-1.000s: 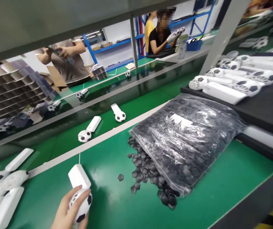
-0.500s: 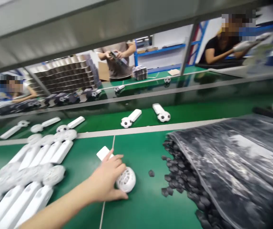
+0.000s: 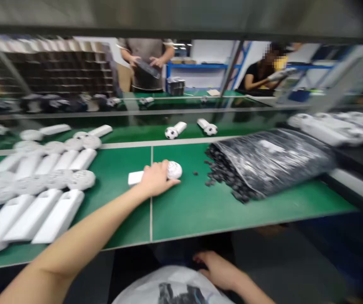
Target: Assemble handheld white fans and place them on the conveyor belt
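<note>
Green-topped counter (image 3: pixel 181 211) runs across a factory room, divided by a thin white strip (image 3: pixel 168 142) and backed by a dark, glossy panel. Beyond it, blue metal racks (image 3: pixel 197 65) stand against white walls, with a brown slotted rack (image 3: pixel 51 67) on the left. A person in a gray shirt (image 3: pixel 146 55) holds a dark packet, and a person in a black shirt (image 3: pixel 257 76) holds a white piece. The left hand (image 3: pixel 157 179) is clamped over a white plastic ball (image 3: pixel 174 170), which is joined to a flat white bar (image 3: pixel 135 177) at the counter's middle. The right hand (image 3: pixel 217 270), well apart, rests below the counter's edge on a cloudy plastic bag (image 3: pixel 168 287). Rows of smooth white bars and ball shells (image 3: pixel 38 185) crowd the counter to the left of the ball. To its right, a shiny clear bag (image 3: pixel 273 162) bulges with black pentagon patches, and loose patches (image 3: pixel 219 177) spill from its mouth. Two balls with black patches (image 3: pixel 171 132) lie beyond the strip, each with its white bar.
</note>
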### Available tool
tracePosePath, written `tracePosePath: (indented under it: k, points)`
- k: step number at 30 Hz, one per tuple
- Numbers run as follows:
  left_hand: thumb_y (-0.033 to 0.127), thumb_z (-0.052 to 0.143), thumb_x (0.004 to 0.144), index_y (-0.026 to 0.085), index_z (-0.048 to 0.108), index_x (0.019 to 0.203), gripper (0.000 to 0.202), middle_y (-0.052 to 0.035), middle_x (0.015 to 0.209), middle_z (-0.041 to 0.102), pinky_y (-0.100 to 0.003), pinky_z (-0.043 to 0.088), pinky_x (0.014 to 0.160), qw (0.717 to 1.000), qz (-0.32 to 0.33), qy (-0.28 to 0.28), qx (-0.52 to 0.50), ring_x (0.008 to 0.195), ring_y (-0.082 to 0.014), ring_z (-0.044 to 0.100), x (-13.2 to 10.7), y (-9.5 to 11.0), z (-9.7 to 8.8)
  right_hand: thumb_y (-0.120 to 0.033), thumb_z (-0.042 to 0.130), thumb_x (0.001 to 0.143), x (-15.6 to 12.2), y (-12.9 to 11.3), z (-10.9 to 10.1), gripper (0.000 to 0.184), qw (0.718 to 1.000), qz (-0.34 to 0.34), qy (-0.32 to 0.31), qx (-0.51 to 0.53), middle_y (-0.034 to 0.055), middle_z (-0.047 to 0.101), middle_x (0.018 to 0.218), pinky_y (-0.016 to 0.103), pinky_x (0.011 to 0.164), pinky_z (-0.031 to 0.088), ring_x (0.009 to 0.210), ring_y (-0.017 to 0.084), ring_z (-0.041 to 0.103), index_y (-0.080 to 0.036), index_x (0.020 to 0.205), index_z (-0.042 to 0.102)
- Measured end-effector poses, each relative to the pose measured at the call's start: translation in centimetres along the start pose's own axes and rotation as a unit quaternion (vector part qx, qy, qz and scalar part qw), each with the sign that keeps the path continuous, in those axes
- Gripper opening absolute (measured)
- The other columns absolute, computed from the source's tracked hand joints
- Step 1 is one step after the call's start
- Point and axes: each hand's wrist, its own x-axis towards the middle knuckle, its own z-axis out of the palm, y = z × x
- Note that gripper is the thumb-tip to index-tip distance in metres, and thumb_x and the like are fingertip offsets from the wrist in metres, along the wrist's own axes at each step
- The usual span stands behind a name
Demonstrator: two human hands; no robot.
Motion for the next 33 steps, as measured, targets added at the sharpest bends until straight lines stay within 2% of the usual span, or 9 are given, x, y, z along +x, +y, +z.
tracePosePath:
  k: [4,6,9,11,17,24,27,30,33]
  points:
    - [0.062,0.045,0.074,0.016,0.037,0.123,0.067,-0.0144,0.105,0.059,-0.035,0.043,0.07,0.997,0.056,-0.056,-0.01,0.092,-0.0306,0.057,0.7,-1.2,-0.7,-0.031,0.069,0.069,-7.9,-0.5,-2.7,0.034,0.995,-0.007,0.008,0.1,0.0065,0.065,0.091,0.028,0.073,0.049,0.083,0.018,0.061,-0.014,0.098,0.062]
    - [0.065,0.041,0.074,0.016,0.035,0.125,0.071,-0.0148,0.103,0.059,-0.035,0.043,0.069,0.998,0.05,-0.048,-0.001,0.091,-0.0315,0.057,0.7,-1.3,-0.6,-0.033,0.061,0.076,-9.6,-2.4,-5.6,0.027,0.981,-0.052,0.115,0.148,0.004,0.064,0.085,0.025,0.07,0.048,0.077,0.014,0.06,-0.015,0.095,0.06]
    - [0.066,0.038,0.075,0.016,0.032,0.13,0.074,-0.0163,0.106,0.058,-0.036,0.043,0.071,0.999,0.039,-0.025,0.018,0.095,-0.0339,0.056,0.2,-1.0,-0.4,-0.032,0.055,0.082,-7.2,-4.9,-9.9,0.018,0.92,-0.101,0.375,0.058,0.0034,0.063,0.086,0.024,0.071,0.046,0.078,0.013,0.057,-0.016,0.089,0.061]
    - [0.065,0.038,0.075,0.015,0.029,0.133,0.077,-0.0173,0.11,0.057,-0.038,0.042,0.074,0.999,0.03,-0.017,0.019,0.099,-0.0345,0.055,0.1,-0.9,-0.4,-0.026,0.055,0.082,-3.6,-5.6,-12.0,0.013,0.882,-0.125,0.452,-0.059,0.0037,0.063,0.088,0.025,0.076,0.044,0.08,0.013,0.057,-0.017,0.086,0.063]
    - [0.065,0.038,0.076,0.018,0.023,0.138,0.079,-0.013,0.127,0.05,-0.038,0.04,0.085,0.996,0.046,-0.051,-0.048,0.111,-0.0309,0.049,0.7,-1.8,-0.3,-0.022,0.054,0.085,5.3,-5.0,-15.8,0.018,0.866,-0.126,0.414,-0.252,0.0057,0.063,0.09,0.027,0.085,0.042,0.089,0.015,0.056,-0.017,0.096,0.067]
    - [0.06,0.047,0.073,0.02,0.024,0.14,0.081,-0.0121,0.119,0.051,-0.034,0.043,0.076,0.994,0.025,-0.049,-0.093,0.098,-0.0286,0.056,1.3,-2.1,-0.2,-0.014,0.045,0.087,6.6,-5.9,-16.9,0.019,0.853,-0.079,0.327,-0.399,0.012,0.062,0.087,0.03,0.075,0.042,0.085,0.021,0.057,-0.012,0.087,0.065]
    - [0.059,0.053,0.07,0.022,0.029,0.137,0.08,-0.0096,0.114,0.052,-0.032,0.044,0.075,0.99,0.031,-0.055,-0.123,0.096,-0.0268,0.056,1.8,-2.3,-0.2,-0.012,0.045,0.087,6.1,-6.9,-16.8,0.016,0.876,-0.105,0.337,-0.329,0.0079,0.064,0.085,0.026,0.072,0.043,0.079,0.016,0.058,-0.013,0.088,0.062]
    - [0.06,0.057,0.066,0.023,0.038,0.132,0.078,-0.0079,0.111,0.054,-0.033,0.045,0.077,0.989,0.031,-0.043,-0.141,0.093,-0.0261,0.057,2.2,-2.2,0.0,-0.019,0.05,0.086,5.6,-8.2,-16.0,0.009,0.905,-0.201,0.341,-0.16,0.0011,0.064,0.081,0.023,0.07,0.044,0.073,0.012,0.058,-0.017,0.088,0.058]
    - [0.058,0.056,0.068,0.024,0.04,0.13,0.072,-0.0075,0.116,0.054,-0.033,0.045,0.08,0.987,0.039,-0.028,-0.153,0.097,-0.0262,0.057,2.4,-1.9,0.3,-0.019,0.055,0.083,6.0,-9.1,-14.9,0.004,0.886,-0.288,0.352,-0.09,0.002,0.058,0.086,0.026,0.077,0.044,0.081,0.013,0.055,-0.018,0.084,0.059]
